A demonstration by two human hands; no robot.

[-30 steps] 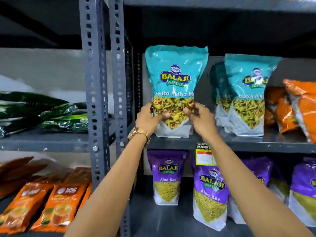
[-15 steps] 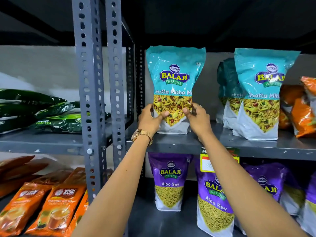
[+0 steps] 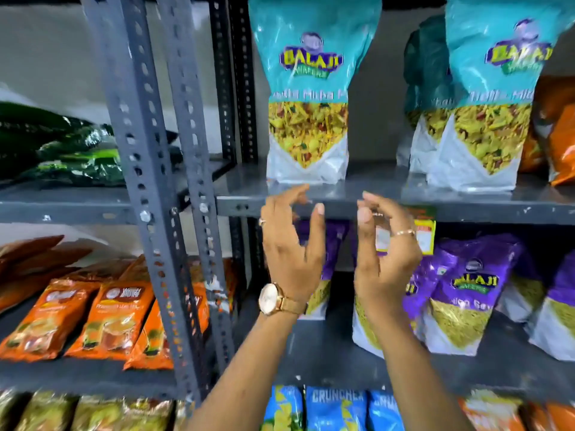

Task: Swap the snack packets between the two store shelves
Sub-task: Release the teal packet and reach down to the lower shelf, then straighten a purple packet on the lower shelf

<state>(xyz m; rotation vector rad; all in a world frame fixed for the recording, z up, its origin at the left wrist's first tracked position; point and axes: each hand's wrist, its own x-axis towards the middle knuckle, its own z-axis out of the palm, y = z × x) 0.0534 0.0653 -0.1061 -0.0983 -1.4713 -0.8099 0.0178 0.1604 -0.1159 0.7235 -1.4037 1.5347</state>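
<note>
Teal snack packet (image 3: 308, 98) is standing upright on the upper shelf (image 3: 385, 202), both hands, left (image 3: 291, 244) and right (image 3: 384, 250), hovering below it spread and empty, while purple packets (image 3: 466, 293) crowd the lower shelf (image 3: 326, 356), so I'd guess the swap's only partway.

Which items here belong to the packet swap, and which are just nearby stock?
Part of the job:
- teal packet, standing on the upper shelf
- purple packets on the shelf below
- left hand and right hand, both empty

Nearby stock:
- orange tea packets
- green packets
- blue packets
</note>
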